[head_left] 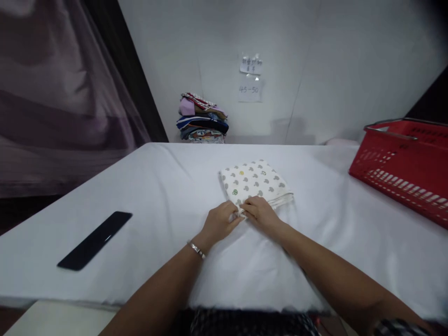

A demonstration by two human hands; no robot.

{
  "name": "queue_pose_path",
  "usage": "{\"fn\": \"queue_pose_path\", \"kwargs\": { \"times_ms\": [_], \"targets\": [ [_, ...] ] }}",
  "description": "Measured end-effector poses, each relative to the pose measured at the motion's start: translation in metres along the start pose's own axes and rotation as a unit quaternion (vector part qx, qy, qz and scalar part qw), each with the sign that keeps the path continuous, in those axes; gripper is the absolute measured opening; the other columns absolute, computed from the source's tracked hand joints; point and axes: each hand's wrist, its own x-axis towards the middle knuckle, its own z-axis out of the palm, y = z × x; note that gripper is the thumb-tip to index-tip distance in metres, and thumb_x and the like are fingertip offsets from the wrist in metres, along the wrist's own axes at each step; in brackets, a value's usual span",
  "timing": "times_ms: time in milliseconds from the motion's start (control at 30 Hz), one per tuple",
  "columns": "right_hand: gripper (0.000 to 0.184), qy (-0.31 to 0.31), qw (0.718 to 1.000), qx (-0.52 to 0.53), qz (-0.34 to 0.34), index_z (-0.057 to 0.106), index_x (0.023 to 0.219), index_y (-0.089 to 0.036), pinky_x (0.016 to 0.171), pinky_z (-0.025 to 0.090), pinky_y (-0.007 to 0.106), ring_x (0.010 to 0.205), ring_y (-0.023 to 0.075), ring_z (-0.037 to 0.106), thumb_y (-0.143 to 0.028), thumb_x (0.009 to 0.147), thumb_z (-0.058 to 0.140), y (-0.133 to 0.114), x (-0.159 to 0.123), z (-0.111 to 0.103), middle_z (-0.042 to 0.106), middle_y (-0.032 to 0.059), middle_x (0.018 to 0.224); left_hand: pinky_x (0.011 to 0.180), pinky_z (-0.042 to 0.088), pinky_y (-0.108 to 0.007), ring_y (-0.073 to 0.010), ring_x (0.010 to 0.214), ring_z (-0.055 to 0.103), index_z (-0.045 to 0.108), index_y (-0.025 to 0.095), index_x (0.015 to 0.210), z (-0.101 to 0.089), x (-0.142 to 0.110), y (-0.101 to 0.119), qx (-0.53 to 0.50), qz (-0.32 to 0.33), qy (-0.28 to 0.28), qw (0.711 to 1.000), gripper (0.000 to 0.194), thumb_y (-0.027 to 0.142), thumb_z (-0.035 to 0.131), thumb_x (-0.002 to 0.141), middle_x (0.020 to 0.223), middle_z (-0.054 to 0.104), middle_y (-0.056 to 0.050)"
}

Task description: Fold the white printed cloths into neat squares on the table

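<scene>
A folded white cloth with a grey print of small shapes, a few of them yellow or green, lies flat on the white-covered table. Both hands meet at its near left corner. My left hand is closed, its thumb and fingers pinching that corner. Right beside it, my right hand is closed on the near edge of the same cloth, fingertips almost touching the left ones. Layered edges of the fold show along the right front side. The fingertips partly hide the corner itself.
A dark flat panel lies at the left of the table. On the right stands a red plastic basket with a metal handle. Behind the table's far edge is a stack of folded clothes against the wall, near two paper notes.
</scene>
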Motion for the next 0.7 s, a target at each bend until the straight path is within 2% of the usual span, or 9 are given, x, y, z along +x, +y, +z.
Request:
{"fn": "queue_pose_path", "kwargs": {
  "times_ms": [33,100,167,233,333,367,433,533,700],
  "targets": [
    [0.017,-0.001,1.0,0.006,0.005,0.065,0.1,-0.023,0.073,0.041,0.033,0.084,0.0187,0.054,-0.023,0.088,0.052,-0.001,0.001,-0.001,0.062,0.0056,0.089,0.074,0.045,-0.026,-0.015,0.087,0.055,0.057,0.022,0.098,0.0,0.0,0.001,-0.005,0.01,0.008,1.0,0.02,0.038,0.051,0.086,0.095,0.06,-0.003],
    [0.017,-0.005,0.999,0.034,0.003,0.064,0.1,-0.023,0.075,0.042,0.033,0.085,0.0187,0.055,-0.022,0.086,0.054,-0.001,0.001,-0.006,0.063,0.0052,0.091,0.077,0.046,-0.026,-0.015,0.096,0.055,0.054,0.026,0.109,0.0,0.0,0.001,-0.016,0.029,-0.015,0.999,0.024,0.031,0.051,0.086,0.108,0.057,-0.002],
    [0.02,0.003,0.997,0.078,-0.011,0.063,0.103,-0.023,0.079,0.044,0.034,0.089,0.0187,0.056,-0.024,0.085,0.054,0.004,0.0,-0.015,0.064,0.0052,0.095,0.077,0.047,-0.025,-0.0141,0.097,0.055,0.055,0.028,0.11,0.0,0.0,0.001,-0.017,0.035,-0.049,0.998,0.024,0.027,0.049,0.087,0.112,0.056,-0.001],
    [0.022,0.048,0.994,0.094,-0.002,0.062,0.105,-0.023,0.084,0.045,0.035,0.094,0.0187,0.057,-0.024,0.086,0.051,0.016,-0.004,-0.027,0.065,0.0054,0.099,0.075,0.047,-0.025,-0.0138,0.096,0.056,0.056,0.026,0.105,0.0,0.0,0.0,-0.015,0.032,-0.062,0.997,0.02,0.025,0.047,0.087,0.111,0.057,-0.001],
    [0.024,0.155,0.981,0.018,0.116,0.064,0.102,-0.022,0.092,0.042,0.04,0.102,0.0216,0.055,-0.026,0.087,0.045,0.044,-0.016,-0.045,0.064,0.0081,0.107,0.074,0.047,-0.025,-0.0136,0.093,0.058,0.056,0.026,0.103,0.001,0.0,-0.001,-0.022,0.024,-0.058,0.998,0.018,0.025,0.047,0.087,0.111,0.057,0.0],
    [0.026,0.168,0.971,-0.014,0.168,0.065,0.102,-0.021,0.094,0.041,0.042,0.105,0.0234,0.054,-0.029,0.087,0.046,0.054,-0.021,-0.049,0.063,0.0097,0.111,0.073,0.047,-0.025,-0.0131,0.09,0.058,0.056,0.026,0.103,0.001,0.0,-0.001,-0.028,0.02,-0.059,0.998,0.018,0.025,0.048,0.087,0.11,0.056,0.0],
    [0.033,0.16,0.949,-0.037,0.271,0.064,0.108,-0.019,0.096,0.04,0.042,0.111,0.026,0.051,-0.035,0.085,0.046,0.073,-0.03,-0.053,0.06,0.0111,0.117,0.072,0.047,-0.024,-0.0121,0.085,0.058,0.056,0.025,0.101,0.001,0.0,-0.001,-0.042,0.011,-0.058,0.997,0.017,0.024,0.048,0.086,0.109,0.056,0.0],
    [0.039,0.108,0.917,0.022,0.383,0.064,0.109,-0.018,0.089,0.045,0.038,0.1,0.025,0.058,-0.038,0.081,0.047,0.094,-0.04,-0.049,0.062,0.0111,0.112,0.068,0.046,-0.024,-0.011,0.077,0.057,0.056,0.024,0.096,0.001,0.0,0.002,-0.06,-0.002,-0.056,0.997,0.013,0.024,0.05,0.084,0.101,0.056,0.001],
    [0.039,0.117,0.875,0.132,0.451,0.067,0.102,-0.018,0.076,0.048,0.036,0.081,0.0236,0.062,-0.034,0.069,0.054,0.108,-0.042,-0.04,0.068,0.0069,0.094,0.063,0.042,-0.024,-0.0099,0.067,0.053,0.056,0.022,0.089,0.004,0.0,0.003,-0.09,-0.02,-0.048,0.995,0.009,0.026,0.054,0.081,0.091,0.055,0.002]
  ]
}}
